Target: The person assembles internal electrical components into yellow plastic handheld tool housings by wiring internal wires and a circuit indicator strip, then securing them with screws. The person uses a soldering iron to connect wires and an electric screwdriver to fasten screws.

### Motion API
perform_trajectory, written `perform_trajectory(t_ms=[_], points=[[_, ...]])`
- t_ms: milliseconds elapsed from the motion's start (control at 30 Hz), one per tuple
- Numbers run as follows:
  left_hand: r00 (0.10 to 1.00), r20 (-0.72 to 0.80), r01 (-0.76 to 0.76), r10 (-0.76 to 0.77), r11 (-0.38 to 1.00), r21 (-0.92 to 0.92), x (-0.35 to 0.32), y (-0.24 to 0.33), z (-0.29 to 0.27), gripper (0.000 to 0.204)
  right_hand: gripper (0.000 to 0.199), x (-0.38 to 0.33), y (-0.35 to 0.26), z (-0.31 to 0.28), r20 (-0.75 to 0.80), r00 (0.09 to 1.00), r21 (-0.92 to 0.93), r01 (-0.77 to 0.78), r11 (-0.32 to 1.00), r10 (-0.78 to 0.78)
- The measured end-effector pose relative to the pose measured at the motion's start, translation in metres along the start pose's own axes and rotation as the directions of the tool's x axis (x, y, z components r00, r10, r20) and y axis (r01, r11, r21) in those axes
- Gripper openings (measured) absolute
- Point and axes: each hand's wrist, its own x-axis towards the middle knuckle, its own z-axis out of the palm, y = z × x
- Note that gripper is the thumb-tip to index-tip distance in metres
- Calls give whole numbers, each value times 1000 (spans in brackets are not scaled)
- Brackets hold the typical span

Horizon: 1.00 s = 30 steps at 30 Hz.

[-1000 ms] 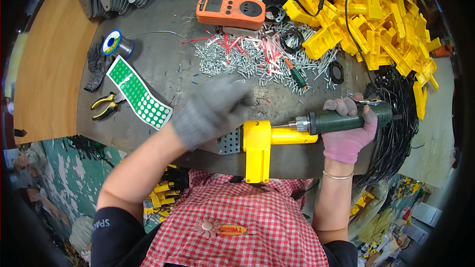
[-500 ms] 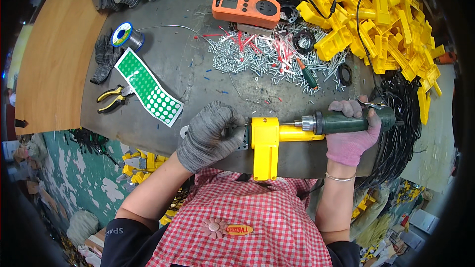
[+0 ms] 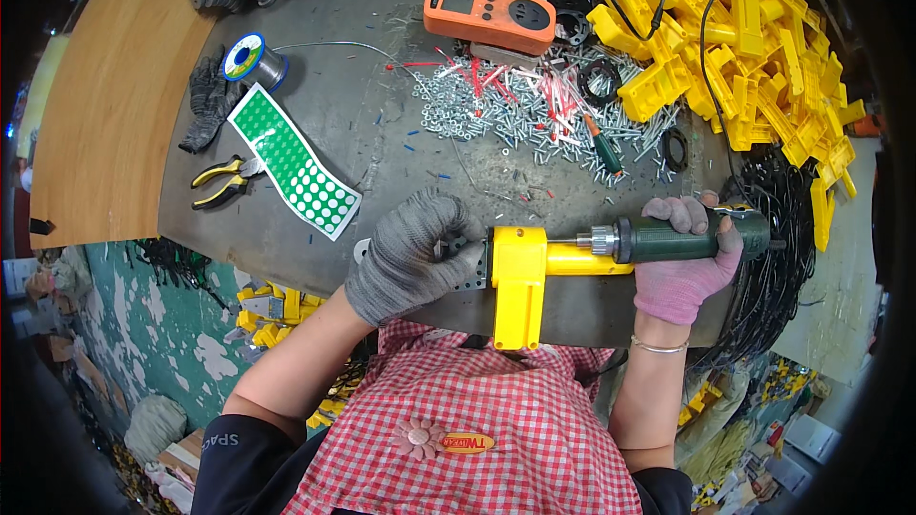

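My left hand [image 3: 412,256], in a grey knit glove, is closed around a flat grey metal bracket [image 3: 473,272] at the left end of a yellow plastic housing [image 3: 520,296]. My right hand [image 3: 689,262], in a pink and grey glove, wraps round a dark green electric screwdriver [image 3: 663,238]. The screwdriver lies level, its silver chuck [image 3: 599,239] pointing left and its bit reaching the upper part of the housing. The housing's cylindrical arm runs right, just under the chuck. Most of the bracket is hidden by my left fingers.
Loose screws and nuts [image 3: 458,110] lie beyond my hands, with an orange meter [image 3: 489,14] behind. Yellow housings [image 3: 763,48] are heaped far right above black cables [image 3: 773,257]. Pliers [image 3: 227,181], a green sticker sheet [image 3: 296,167] and a solder spool [image 3: 256,62] sit left.
The whole bench view has shifted slightly to the right. Both hands keep their grips, and the screwdriver stays lined up against the yellow housing.
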Motion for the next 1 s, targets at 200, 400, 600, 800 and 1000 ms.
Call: perform_trajectory(t_ms=[200, 400, 600, 800, 1000], points=[[993, 31, -112, 110, 992, 63, 6, 4, -2, 23, 25, 0, 0, 0, 36, 999, 28, -22, 999, 21], [995, 58, -80, 80, 997, 12, 2, -2, -3, 25, 25, 0, 0, 0, 47, 999, 21, -16, 1000, 15], [968, -8, -251, 252, 966, 60, 5, 1, 8, 22, 27, 0, -1, -1, 114, 993, 26, -24, 999, 21], [917, 124, 365, -379, 923, 123, 42, 34, -3, 8, 30, -12, -14, 1, 70, 996, -26, 55, 998, -53], [953, 119, 111, -280, 685, 720, 106, 5, 26, 17, 29, -30, -14, -1, 90, 996, -9, -4, 1000, 5]])
